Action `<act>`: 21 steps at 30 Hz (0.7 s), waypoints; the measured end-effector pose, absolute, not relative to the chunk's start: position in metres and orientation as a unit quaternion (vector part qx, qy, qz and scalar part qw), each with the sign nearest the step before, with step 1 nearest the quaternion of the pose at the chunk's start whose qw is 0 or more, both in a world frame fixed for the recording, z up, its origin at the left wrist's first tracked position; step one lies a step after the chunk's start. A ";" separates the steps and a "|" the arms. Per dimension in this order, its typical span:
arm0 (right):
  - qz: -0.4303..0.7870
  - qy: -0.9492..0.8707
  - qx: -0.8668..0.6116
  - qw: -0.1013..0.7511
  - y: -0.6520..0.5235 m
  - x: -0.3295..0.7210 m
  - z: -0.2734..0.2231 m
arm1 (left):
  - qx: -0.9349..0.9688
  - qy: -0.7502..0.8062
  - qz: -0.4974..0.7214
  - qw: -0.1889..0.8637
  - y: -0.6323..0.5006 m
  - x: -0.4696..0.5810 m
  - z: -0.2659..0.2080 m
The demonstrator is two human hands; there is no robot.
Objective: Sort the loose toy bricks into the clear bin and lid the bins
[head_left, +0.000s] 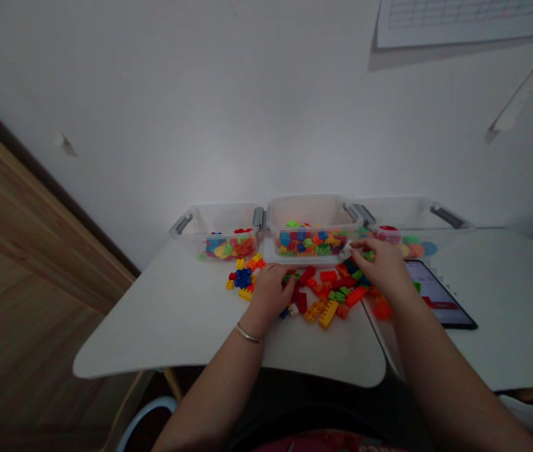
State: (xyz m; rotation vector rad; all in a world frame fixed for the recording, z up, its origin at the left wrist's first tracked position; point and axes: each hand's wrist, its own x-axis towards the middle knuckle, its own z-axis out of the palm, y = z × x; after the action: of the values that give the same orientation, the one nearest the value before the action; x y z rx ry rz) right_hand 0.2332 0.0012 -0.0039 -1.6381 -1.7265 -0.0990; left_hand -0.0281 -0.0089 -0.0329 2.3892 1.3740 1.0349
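Two bare hands at a pile of loose plastic bricks (328,276), mid-worktop (176,320), in front of three clear bins. Left hand (273,289): palm down at the left-centre of the pile, fingers curled by a green brick (290,277); can't tell if they grip it. Silver bracelet (248,334) on that wrist. Right hand (379,267): at the pile's far right, thumb and index bent close together near a small white piece (347,248); can't confirm a grip, too small to tell. Pile mixes red, orange, yellow, green and blue; blue brick cluster (242,277) left of the left hand, yellow brick (328,314) at the near edge. Middle bin (304,227) holds many small coloured pieces; left bin (221,206) and right bin (402,201) also part-filled. Tablet (440,292) lies flat on the right, partly hidden by the right forearm, screen lit. Printed sheet (464,19) on the wall above.
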 end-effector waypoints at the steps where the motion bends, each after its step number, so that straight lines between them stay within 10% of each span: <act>1: -0.041 -0.681 -0.654 0.326 0.000 0.235 -0.009 | 0.811 0.463 0.344 0.095 -0.009 -0.028 -0.033; 7: -0.112 -0.725 -0.658 0.170 -0.008 0.235 -0.033 | 0.826 0.458 0.319 0.075 -0.010 -0.028 -0.032; 21: -0.098 -0.749 -0.627 0.190 -0.009 0.218 -0.046 | 0.799 0.521 0.298 0.043 -0.007 -0.030 -0.040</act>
State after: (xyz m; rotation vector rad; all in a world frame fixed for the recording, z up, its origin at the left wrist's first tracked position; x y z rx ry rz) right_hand 0.2184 -0.0090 -0.0460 -1.7614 -2.1056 -0.2763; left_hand -0.0297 -0.0068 -0.0397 2.4426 1.5931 0.9107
